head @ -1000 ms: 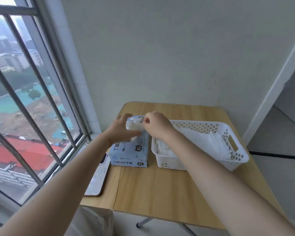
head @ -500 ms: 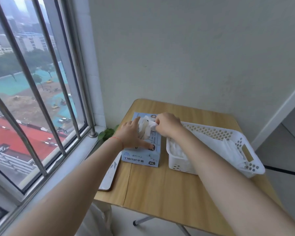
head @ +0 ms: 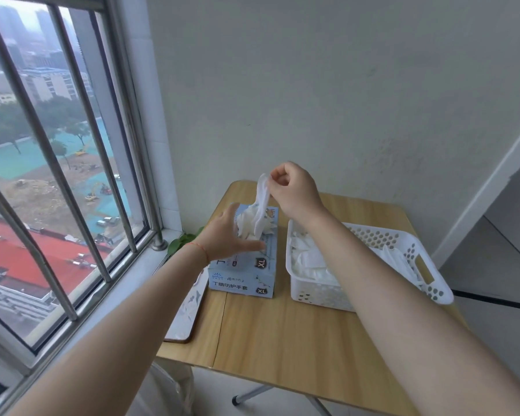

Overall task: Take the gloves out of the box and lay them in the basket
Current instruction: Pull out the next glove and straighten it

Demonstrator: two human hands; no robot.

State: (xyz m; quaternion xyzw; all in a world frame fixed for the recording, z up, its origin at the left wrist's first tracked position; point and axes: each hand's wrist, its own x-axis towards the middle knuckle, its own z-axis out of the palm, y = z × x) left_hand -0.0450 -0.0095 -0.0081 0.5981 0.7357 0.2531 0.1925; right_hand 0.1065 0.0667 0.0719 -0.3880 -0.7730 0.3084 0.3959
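Observation:
A light blue glove box (head: 243,273) marked XL stands on the wooden table (head: 282,331), with white gloves bunched at its top opening. My left hand (head: 227,235) presses flat on the box top with straight fingers. My right hand (head: 294,190) is raised above the box and pinches a white glove (head: 261,205) that stretches down into the opening. To the right of the box stands a white perforated basket (head: 430,283) holding several white gloves (head: 308,261).
A white tray with a brown rim (head: 186,313) lies at the table's left edge by the window sill. A barred window (head: 57,163) fills the left side. Green leaves (head: 182,243) show behind the box. A plain wall stands close behind the table.
My right hand has lifted up from the box opening, drawing a glove out with it. My left hand stays pressed on the box top. The view has shifted closer.

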